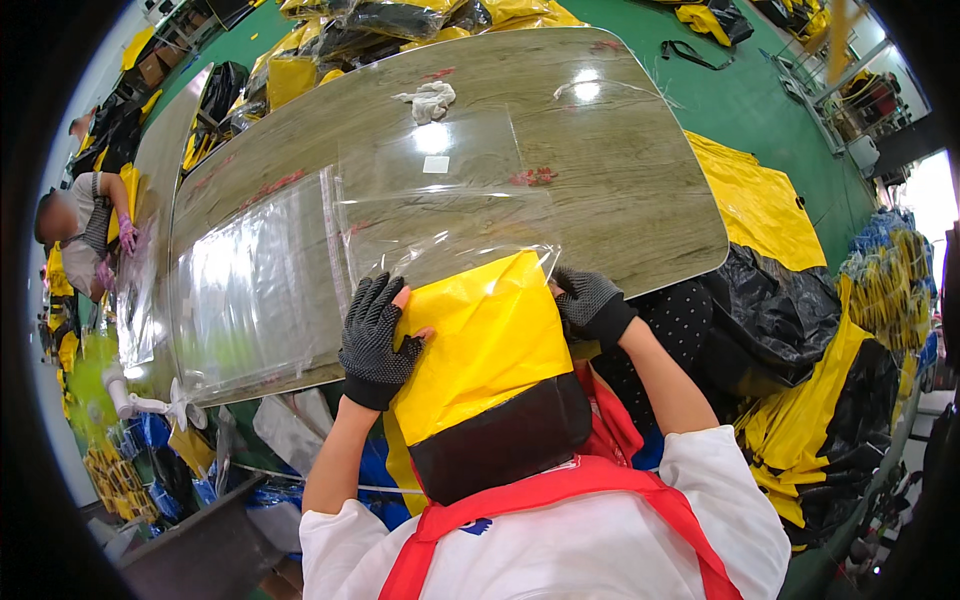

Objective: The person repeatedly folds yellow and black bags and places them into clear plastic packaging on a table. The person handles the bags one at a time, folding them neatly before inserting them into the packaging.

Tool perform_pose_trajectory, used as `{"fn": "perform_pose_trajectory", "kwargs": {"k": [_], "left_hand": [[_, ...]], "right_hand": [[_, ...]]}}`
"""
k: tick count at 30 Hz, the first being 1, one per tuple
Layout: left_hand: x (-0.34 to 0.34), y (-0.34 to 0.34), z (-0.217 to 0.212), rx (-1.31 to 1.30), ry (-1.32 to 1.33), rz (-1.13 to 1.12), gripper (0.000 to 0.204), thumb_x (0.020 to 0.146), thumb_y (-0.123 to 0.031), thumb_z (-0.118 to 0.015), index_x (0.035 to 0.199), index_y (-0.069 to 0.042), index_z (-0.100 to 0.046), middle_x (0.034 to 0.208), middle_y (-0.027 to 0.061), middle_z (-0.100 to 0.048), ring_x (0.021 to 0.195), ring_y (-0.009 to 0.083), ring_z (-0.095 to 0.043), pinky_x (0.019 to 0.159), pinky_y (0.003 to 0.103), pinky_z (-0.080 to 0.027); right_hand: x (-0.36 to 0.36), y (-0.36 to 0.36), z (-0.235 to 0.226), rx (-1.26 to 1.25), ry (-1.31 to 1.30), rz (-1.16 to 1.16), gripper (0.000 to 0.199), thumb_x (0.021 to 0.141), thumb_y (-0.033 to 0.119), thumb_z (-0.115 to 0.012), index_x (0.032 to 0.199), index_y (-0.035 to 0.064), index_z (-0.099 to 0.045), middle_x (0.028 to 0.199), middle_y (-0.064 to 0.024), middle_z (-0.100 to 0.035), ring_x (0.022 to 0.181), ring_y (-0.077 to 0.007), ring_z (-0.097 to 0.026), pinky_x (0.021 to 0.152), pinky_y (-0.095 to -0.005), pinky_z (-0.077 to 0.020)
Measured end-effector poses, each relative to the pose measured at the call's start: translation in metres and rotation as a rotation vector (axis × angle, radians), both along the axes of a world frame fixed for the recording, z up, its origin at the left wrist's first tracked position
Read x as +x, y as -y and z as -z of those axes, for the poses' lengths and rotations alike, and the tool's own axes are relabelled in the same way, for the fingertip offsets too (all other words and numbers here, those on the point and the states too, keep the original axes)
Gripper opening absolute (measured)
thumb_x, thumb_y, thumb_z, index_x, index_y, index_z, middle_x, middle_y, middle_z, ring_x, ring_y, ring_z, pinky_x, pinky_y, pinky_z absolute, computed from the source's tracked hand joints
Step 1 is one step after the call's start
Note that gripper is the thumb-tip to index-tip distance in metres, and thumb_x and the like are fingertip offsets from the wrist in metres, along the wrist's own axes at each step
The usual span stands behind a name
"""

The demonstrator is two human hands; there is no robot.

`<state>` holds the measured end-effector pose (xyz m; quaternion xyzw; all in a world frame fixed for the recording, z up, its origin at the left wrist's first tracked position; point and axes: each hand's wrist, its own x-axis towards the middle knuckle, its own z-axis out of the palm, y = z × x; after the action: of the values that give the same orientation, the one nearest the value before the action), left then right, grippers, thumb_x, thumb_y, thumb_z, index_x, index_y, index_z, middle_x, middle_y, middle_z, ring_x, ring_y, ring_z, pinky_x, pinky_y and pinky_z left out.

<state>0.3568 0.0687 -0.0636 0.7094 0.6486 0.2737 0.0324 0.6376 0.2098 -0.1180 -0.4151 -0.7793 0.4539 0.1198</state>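
A folded yellow-and-black piece of shiny sheet material [485,340] stands tilted between my hands at the table's near edge, its black end toward my body. My left hand [378,340], in a black dotted glove with bare thumb and fingertip, grips its left edge. On the far right corner closes my right hand [592,302], gloved the same way; its fingertips are partly hidden. Clear plastic film [440,258] lies along the far edge of the yellow piece; I cannot tell whether it goes round it. Left of my hands is a stack of clear plastic bags [255,290].
The wood-patterned table [620,150] holds a crumpled white cloth [430,100] and a small white label [436,164]. Yellow-and-black goods [760,200] are heaped at the right. A small fan [95,380] spins at the left, near a co-worker [90,220] in pink gloves.
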Motion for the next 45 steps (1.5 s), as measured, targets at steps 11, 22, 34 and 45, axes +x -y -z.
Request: {"fn": "perform_pose_trajectory", "kwargs": {"k": [11, 22, 34, 45], "left_hand": [[-0.019, 0.028, 0.048, -0.020, 1.357, -0.413, 0.042, 0.079, -0.014, -0.063, 0.118, -0.003, -0.053, 0.122, 0.0124, -0.050, 0.118, 0.0238, -0.041, 0.101, 0.033, -0.030], [0.004, 0.068, 0.032, -0.426, 1.474, -0.221, 0.057, 0.078, -0.029, -0.072, 0.123, -0.002, -0.049, 0.112, 0.0086, -0.059, 0.103, 0.0189, -0.055, 0.089, 0.028, -0.043], [0.004, 0.083, 0.057, -0.515, 1.430, -0.426, 0.051, 0.083, -0.033, -0.066, 0.117, 0.003, -0.055, 0.109, 0.0093, -0.061, 0.097, 0.0173, -0.057, 0.087, 0.027, -0.043], [0.005, 0.078, 0.050, -0.544, 1.291, -0.342, 0.052, 0.083, -0.037, -0.065, 0.115, 0.003, -0.057, 0.098, 0.0095, -0.065, 0.092, 0.0149, -0.057, 0.084, 0.026, -0.044]], "right_hand": [[-0.037, 0.000, -0.014, -0.610, -0.537, 0.171, 0.033, 0.079, 0.020, -0.070, 0.103, 0.0008, -0.059, 0.095, -0.0052, -0.062, 0.085, -0.0118, -0.057, 0.077, -0.0252, -0.0472], [0.006, 0.046, 0.011, -0.284, -0.408, 0.339, 0.035, 0.097, 0.024, -0.040, 0.102, -0.0053, -0.060, 0.083, -0.0132, -0.066, 0.074, -0.0171, -0.059, 0.069, -0.0294, -0.0455], [-0.004, 0.003, -0.011, 0.504, -0.033, 0.298, 0.029, 0.082, 0.029, -0.063, 0.094, 0.0027, -0.063, 0.080, -0.0205, -0.062, 0.079, -0.0325, -0.062, 0.069, -0.0364, -0.0488], [0.009, -0.006, -0.004, 0.213, -0.039, 0.182, 0.017, 0.084, 0.011, -0.051, 0.090, -0.0012, -0.062, 0.082, -0.0210, -0.063, 0.077, -0.0344, -0.063, 0.067, -0.0380, -0.0493]]}}
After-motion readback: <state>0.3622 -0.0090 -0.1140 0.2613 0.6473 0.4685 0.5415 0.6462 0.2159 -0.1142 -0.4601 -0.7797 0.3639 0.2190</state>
